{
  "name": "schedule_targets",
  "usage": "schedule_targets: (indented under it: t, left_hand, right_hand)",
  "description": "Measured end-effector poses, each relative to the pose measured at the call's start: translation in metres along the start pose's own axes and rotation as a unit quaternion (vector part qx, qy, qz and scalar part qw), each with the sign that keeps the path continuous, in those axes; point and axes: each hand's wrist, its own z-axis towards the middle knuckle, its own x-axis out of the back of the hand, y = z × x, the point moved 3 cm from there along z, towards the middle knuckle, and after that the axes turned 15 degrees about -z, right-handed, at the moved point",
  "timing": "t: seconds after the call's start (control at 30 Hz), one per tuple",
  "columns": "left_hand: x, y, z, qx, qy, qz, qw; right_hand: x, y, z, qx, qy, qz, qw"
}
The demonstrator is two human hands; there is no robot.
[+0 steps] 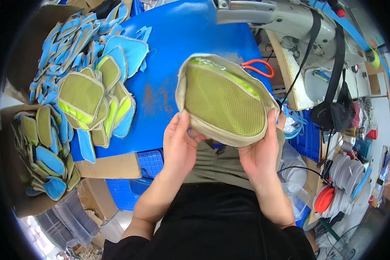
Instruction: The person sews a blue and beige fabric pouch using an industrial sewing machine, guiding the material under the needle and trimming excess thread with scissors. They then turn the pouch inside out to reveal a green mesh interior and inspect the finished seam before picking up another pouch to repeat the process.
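Black shirt [212, 221], olive mesh pouch [223, 102] between 2 hands [180, 141], gripped at near corners

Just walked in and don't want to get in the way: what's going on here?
A person is holding up an olive mesh pouch, the left hand on its near left edge and the right hand on its right. Left of it, a pile of green and blue fabric pieces lies on the blue table, with more in a cardboard box. A red handle shows just beyond the pouch.
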Motion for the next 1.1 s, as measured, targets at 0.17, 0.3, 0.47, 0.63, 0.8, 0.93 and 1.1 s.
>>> schedule_targets:
  t: [0.17,0.3,0.47,0.63,0.8,0.93,1.1]
  left_hand:
    - [0.025,-0.011,0.013,0.040,0.041,-0.019,0.998]
    - [0.026,-0.015,0.009,0.073,0.065,-0.112,0.989]
    - [0.009,0.001,-0.017,0.106,-0.043,-0.310,0.944]
    - [-0.003,0.006,-0.022,0.097,-0.064,-0.300,0.947]
    - [-0.010,0.020,-0.016,0.073,-0.087,-0.300,0.947]
    - [-0.008,0.022,-0.014,0.092,-0.119,-0.340,0.929]
    - [-0.003,0.025,-0.014,0.107,-0.090,-0.364,0.921]
  right_hand:
    - [-0.015,0.004,-0.012,0.076,-0.054,-0.063,0.994]
    - [-0.015,0.001,-0.001,0.000,-0.005,-0.004,1.000]
    - [0.024,-0.009,0.030,-0.056,-0.002,0.103,0.993]
    - [0.027,-0.010,0.036,-0.079,-0.035,0.122,0.989]
    - [0.027,-0.012,0.034,-0.090,-0.043,0.145,0.984]
    - [0.026,-0.017,0.034,-0.092,-0.048,0.153,0.983]
    - [0.026,-0.014,0.036,-0.088,-0.065,0.198,0.974]
